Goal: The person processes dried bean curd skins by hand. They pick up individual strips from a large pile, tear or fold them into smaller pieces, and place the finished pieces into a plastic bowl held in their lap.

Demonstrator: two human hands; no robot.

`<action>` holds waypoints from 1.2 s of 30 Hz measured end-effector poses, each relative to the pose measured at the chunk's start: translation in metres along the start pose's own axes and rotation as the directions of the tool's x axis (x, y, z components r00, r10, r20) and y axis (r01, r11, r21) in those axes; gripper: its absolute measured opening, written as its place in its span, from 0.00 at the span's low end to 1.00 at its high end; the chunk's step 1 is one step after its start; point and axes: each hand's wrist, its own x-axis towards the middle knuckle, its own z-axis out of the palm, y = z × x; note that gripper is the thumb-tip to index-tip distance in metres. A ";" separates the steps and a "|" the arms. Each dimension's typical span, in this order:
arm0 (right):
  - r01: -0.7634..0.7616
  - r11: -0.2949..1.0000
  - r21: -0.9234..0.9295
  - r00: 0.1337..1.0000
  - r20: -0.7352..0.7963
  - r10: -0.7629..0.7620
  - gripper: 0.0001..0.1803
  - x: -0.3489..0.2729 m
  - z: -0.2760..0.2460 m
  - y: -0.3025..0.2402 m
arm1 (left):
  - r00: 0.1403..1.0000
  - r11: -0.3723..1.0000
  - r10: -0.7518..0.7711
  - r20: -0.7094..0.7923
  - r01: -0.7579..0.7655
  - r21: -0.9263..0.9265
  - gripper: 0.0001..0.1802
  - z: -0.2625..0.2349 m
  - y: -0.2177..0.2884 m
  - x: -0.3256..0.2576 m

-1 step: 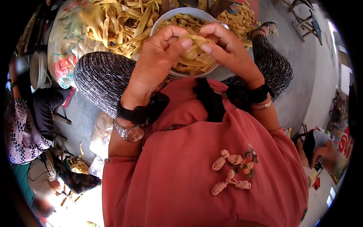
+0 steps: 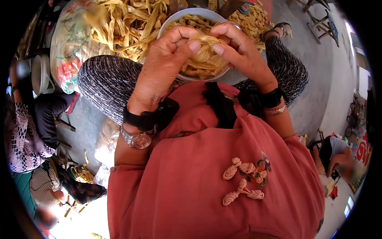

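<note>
The landmark is the white bowl (image 2: 167,28), which sits at the top centre of the view between the person's knees in grey-and-black mottled trousers (image 2: 107,79). The largest item, a salmon-red garment (image 2: 191,179) with knotted cord decoration (image 2: 244,179), fills the frame below the bowl. To the left of the bowl and beyond it lies a heap of pale yellow flat strips (image 2: 123,24), partly resting on a clear printed plastic bag (image 2: 67,51); further strips (image 2: 254,20) lie to the right of the bowl. The bowl itself contains strips of the same material. Both hands meet directly above the bowl's near rim. The left hand (image 2: 163,67) approaches from the lower left with fingers curled and the thumb extended toward the centre; the right hand (image 2: 238,51) approaches from the lower right with fingers arched over the top. Together both hands pinch a small bundle of folded yellow strips (image 2: 203,53), held between the two thumbs and the fingertips, above the bowl's contents. Each wrist carries a black strap; the left wrist also bears a silver wristwatch (image 2: 137,139), well below the bowl, and the right wrist a thin bangle (image 2: 275,110).
</note>
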 end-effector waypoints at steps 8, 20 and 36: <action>0.076 0.997 -0.017 0.997 -0.011 -0.077 0.15 -0.001 -0.012 0.011 | 0.996 0.960 -0.007 0.092 0.032 -0.277 0.25 0.019 0.012 -0.003; 0.007 0.989 0.150 0.999 -0.034 -0.002 0.18 -0.005 -0.006 0.020 | 0.942 0.750 0.316 0.118 -0.324 0.577 0.25 0.029 0.006 0.003; 0.100 0.977 0.189 0.991 -0.106 -0.080 0.24 -0.002 0.005 0.032 | 0.943 0.937 -0.221 0.250 0.277 -0.215 0.30 0.017 -0.001 0.003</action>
